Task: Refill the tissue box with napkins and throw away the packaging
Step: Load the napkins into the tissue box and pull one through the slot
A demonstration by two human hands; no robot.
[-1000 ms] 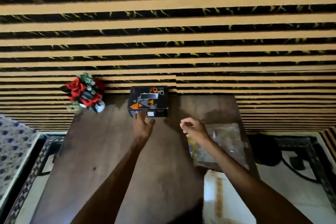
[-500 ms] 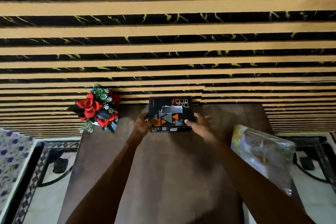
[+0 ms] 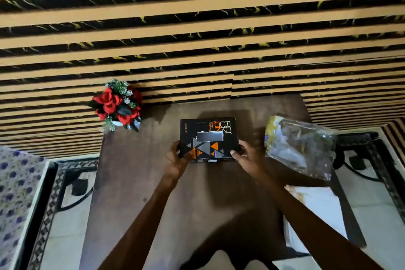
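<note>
You have the box [image 3: 209, 138] between your two hands, on the tabletop [image 3: 135, 182] straight ahead of you. Your left hand [image 3: 177, 159] clasps its near left corner, thumb on the lid and fingers curled round the side. Your right hand [image 3: 246, 156] clasps the near right corner the same way. Both are closed on the box and neither has anything else in it.

The box's long axis runs from one hand to the other, across you, so each hand has a short end. The slot [image 3: 210, 136] lies midway between your hands, a little beyond your thumbs, and runs the same way as the box.

The napkin pack [image 3: 300, 148] lies just beyond your right hand, to its outer side, apart from the box and not touching your fingers. Your right hand is much the nearer to it, so I judge that hand should fetch it while the left steadies the box. The flowers [image 3: 117, 105] stand past your left hand, well clear.

The lid is black with grey and orange triangles. Along its left edge small sideways letters read "INFINITY". On the far right corner are large outlined letters in white and orange, turned sideways and too stylised to read with any confidence. The print on the pack is blurred.
</note>
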